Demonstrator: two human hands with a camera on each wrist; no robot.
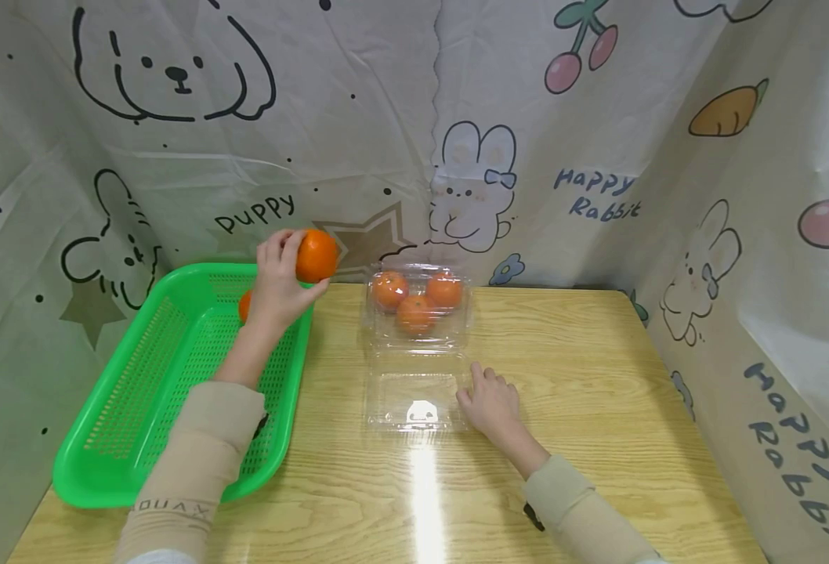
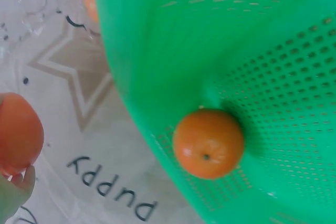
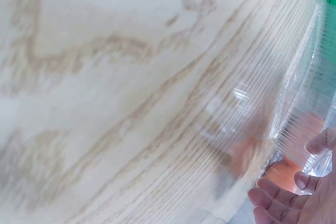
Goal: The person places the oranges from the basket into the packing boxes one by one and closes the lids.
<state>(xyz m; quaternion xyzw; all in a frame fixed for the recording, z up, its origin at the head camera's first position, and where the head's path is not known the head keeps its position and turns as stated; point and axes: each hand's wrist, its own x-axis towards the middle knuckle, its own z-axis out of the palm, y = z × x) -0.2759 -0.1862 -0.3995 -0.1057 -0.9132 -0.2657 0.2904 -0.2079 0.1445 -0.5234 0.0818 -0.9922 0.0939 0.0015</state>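
Left hand (image 1: 279,278) pinches an orange fruit (image 1: 317,256) between thumb and fingertips; fruit is held up near the far right corner of a green basket (image 1: 66,470), apart from its rim; a second orange fruit (image 2: 208,144) sits inside the basket at that far end, partly hidden by the hand in the head view.

Right hand (image 1: 492,401) has fingers loosely bent, at the right edge of the near half of a clear plastic container (image 1: 400,399); whether fingertips touch that edge, cannot tell; container lies open, its far half holding three orange fruits (image 1: 416,315); basket and container stand on a wood-grain table (image 1: 562,345); printed cloth (image 1: 358,117) behind.
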